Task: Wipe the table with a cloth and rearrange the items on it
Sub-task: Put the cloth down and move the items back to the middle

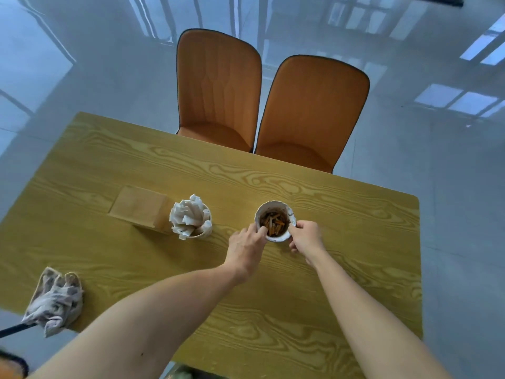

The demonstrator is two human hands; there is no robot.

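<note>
A crumpled cloth (56, 300) lies at the table's (314, 310) near-left edge, well left of the ashtray (275, 221); a wooden box (140, 207) and cup of paper packets (191, 216) stand between. The left hand (247, 246) and right hand (307, 236) pinch the ashtray's rim from both sides. A tilt could spill butts and ash. Bare wood lies open right of the ashtray and toward the chairs (218, 86)
</note>
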